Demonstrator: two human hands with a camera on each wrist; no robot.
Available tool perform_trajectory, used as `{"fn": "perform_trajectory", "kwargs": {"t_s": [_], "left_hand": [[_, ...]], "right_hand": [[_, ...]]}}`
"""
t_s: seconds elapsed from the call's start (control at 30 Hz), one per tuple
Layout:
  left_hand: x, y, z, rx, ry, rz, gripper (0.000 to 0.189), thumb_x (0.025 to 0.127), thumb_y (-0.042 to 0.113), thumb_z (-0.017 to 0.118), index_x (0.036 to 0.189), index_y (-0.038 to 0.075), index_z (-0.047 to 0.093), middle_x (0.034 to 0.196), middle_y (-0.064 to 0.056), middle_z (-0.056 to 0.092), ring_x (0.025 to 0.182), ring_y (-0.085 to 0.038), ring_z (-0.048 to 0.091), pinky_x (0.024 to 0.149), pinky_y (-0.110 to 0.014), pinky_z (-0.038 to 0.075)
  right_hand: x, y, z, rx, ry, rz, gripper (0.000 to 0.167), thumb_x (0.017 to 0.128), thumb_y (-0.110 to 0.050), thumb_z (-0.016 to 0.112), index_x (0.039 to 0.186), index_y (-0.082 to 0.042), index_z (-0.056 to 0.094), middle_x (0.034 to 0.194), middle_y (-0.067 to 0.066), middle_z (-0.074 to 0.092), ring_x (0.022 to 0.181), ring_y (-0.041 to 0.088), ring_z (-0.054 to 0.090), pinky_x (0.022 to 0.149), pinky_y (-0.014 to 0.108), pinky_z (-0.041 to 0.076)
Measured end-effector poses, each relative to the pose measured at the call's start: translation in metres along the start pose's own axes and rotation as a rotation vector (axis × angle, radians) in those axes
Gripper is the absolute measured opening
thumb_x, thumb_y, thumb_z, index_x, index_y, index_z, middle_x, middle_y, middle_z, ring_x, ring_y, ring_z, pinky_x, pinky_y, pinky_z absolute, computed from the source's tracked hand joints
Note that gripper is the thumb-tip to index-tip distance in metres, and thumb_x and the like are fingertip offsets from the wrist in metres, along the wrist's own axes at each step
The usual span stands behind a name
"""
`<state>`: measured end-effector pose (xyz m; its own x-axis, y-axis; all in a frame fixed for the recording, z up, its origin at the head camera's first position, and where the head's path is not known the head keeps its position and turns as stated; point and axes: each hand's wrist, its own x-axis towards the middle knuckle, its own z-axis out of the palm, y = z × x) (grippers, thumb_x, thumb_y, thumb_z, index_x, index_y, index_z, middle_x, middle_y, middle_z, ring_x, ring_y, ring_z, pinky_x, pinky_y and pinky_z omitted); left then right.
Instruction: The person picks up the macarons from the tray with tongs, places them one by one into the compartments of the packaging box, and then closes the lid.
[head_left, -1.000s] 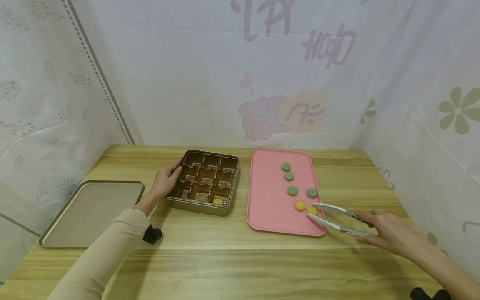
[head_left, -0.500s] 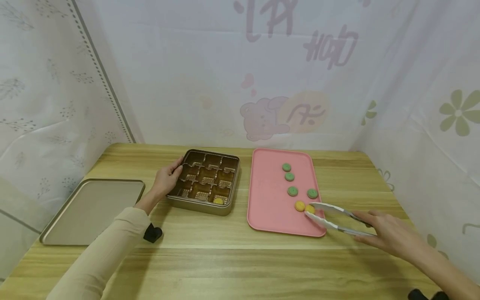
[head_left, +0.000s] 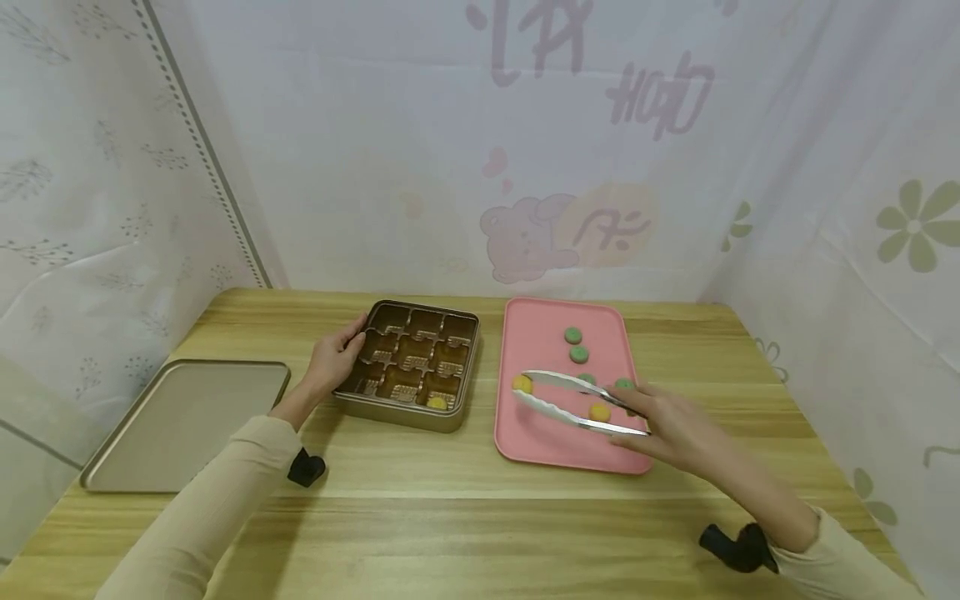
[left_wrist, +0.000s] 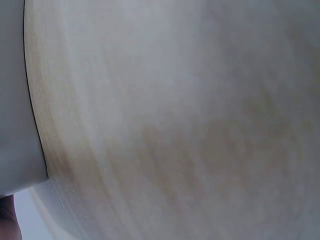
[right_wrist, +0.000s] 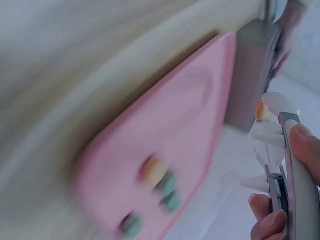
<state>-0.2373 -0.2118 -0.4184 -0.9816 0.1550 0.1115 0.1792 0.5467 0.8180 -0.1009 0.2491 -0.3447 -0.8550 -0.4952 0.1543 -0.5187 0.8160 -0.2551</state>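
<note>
My right hand [head_left: 671,429] holds metal tongs [head_left: 557,412] with white tips, low over the left part of a pink tray [head_left: 536,437]. A yellow macaron [head_left: 522,382] is pinched at the tips; the right wrist view also has this macaron [right_wrist: 259,110] there. With thumb at the rim, my left hand [head_left: 332,360] grips the left side of a bronze square tin [head_left: 397,414]. Its insert has several square compartments, and one yellow macaron [head_left: 437,403] lies in the front right one. The left wrist view is mostly blurred tabletop.
Another yellow macaron [head_left: 599,412] and several green macarons [head_left: 578,354] lie on the pink tray, some partly behind the tongs and right hand. A flat bronze lid or tray [head_left: 195,417] rests at the table's left. Patterned cloth [head_left: 360,167] hangs behind and at both sides.
The tongs closed on the yellow macaron at the tray's right edge, and my right hand carried it left across the tray. My left hand and the tin stayed put.
</note>
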Motion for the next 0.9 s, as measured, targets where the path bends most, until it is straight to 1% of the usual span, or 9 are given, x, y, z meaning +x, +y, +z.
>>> {"fn": "perform_trajectory", "kwargs": {"t_s": [0.1, 0.2, 0.37, 0.5, 0.57, 0.63, 0.77, 0.9], "left_hand": [[0.0, 0.0, 0.001, -0.004, 0.005, -0.001, 0.046, 0.102, 0.01, 0.038, 0.146, 0.0, 0.029, 0.15, -0.018, 0.029, 0.137, -0.038, 0.027, 0.109, -0.051, 0.029], [-0.001, 0.001, 0.001, -0.003, 0.008, 0.0, 0.046, 0.102, 0.01, 0.038, 0.146, 0.0, 0.029, 0.149, -0.019, 0.03, 0.137, -0.038, 0.028, 0.109, -0.051, 0.03], [-0.001, 0.002, 0.002, -0.007, 0.004, -0.008, 0.046, 0.102, 0.01, 0.039, 0.146, 0.002, 0.029, 0.149, -0.019, 0.029, 0.137, -0.038, 0.027, 0.11, -0.051, 0.029], [-0.002, 0.003, 0.001, 0.001, 0.0, -0.025, 0.046, 0.103, 0.013, 0.038, 0.147, 0.004, 0.028, 0.15, -0.017, 0.029, 0.138, -0.038, 0.027, 0.111, -0.051, 0.027], [-0.002, 0.003, 0.0, 0.004, -0.002, -0.029, 0.047, 0.103, 0.014, 0.038, 0.147, 0.004, 0.028, 0.15, -0.017, 0.028, 0.138, -0.038, 0.026, 0.111, -0.05, 0.027], [-0.002, 0.003, 0.0, 0.0, 0.002, -0.03, 0.046, 0.103, 0.013, 0.038, 0.147, 0.003, 0.028, 0.15, -0.017, 0.029, 0.138, -0.038, 0.027, 0.111, -0.05, 0.028], [-0.001, 0.003, 0.0, -0.016, 0.004, -0.028, 0.046, 0.103, 0.013, 0.038, 0.146, 0.001, 0.029, 0.15, -0.018, 0.029, 0.137, -0.038, 0.027, 0.111, -0.05, 0.028], [-0.001, 0.002, 0.0, -0.021, 0.006, -0.028, 0.046, 0.103, 0.012, 0.038, 0.146, 0.0, 0.029, 0.149, -0.018, 0.029, 0.137, -0.038, 0.028, 0.111, -0.05, 0.028]], "right_hand": [[0.025, -0.017, 0.011, 0.028, 0.022, -0.051, 0.054, 0.077, -0.033, 0.076, 0.123, -0.01, 0.061, 0.087, -0.001, 0.062, 0.065, 0.003, 0.05, 0.053, 0.017, 0.04], [0.048, -0.036, 0.021, 0.058, 0.034, -0.085, 0.052, 0.077, -0.034, 0.077, 0.122, -0.012, 0.061, 0.087, 0.0, 0.062, 0.065, 0.006, 0.054, 0.052, 0.016, 0.04], [0.076, -0.06, 0.038, 0.096, 0.011, -0.096, 0.054, 0.078, -0.034, 0.077, 0.125, -0.013, 0.06, 0.087, 0.0, 0.063, 0.069, 0.01, 0.057, 0.052, 0.017, 0.041], [0.092, -0.071, 0.049, 0.117, -0.01, -0.098, 0.055, 0.078, -0.033, 0.077, 0.126, -0.012, 0.06, 0.089, 0.004, 0.065, 0.076, 0.015, 0.06, 0.055, 0.017, 0.043], [0.099, -0.074, 0.054, 0.114, -0.012, -0.112, 0.055, 0.078, -0.032, 0.077, 0.125, -0.009, 0.061, 0.088, 0.006, 0.065, 0.073, 0.015, 0.059, 0.055, 0.018, 0.043], [0.104, -0.077, 0.057, 0.111, -0.022, -0.112, 0.056, 0.078, -0.032, 0.077, 0.126, -0.008, 0.06, 0.088, 0.007, 0.065, 0.071, 0.013, 0.057, 0.056, 0.019, 0.043], [0.113, -0.082, 0.06, 0.105, -0.038, -0.103, 0.057, 0.079, -0.033, 0.077, 0.127, -0.007, 0.06, 0.09, 0.006, 0.065, 0.07, 0.011, 0.055, 0.058, 0.024, 0.045], [0.12, -0.086, 0.06, 0.116, -0.061, -0.081, 0.057, 0.079, -0.033, 0.076, 0.127, -0.007, 0.059, 0.096, 0.007, 0.065, 0.073, 0.012, 0.057, 0.06, 0.026, 0.047]]}}
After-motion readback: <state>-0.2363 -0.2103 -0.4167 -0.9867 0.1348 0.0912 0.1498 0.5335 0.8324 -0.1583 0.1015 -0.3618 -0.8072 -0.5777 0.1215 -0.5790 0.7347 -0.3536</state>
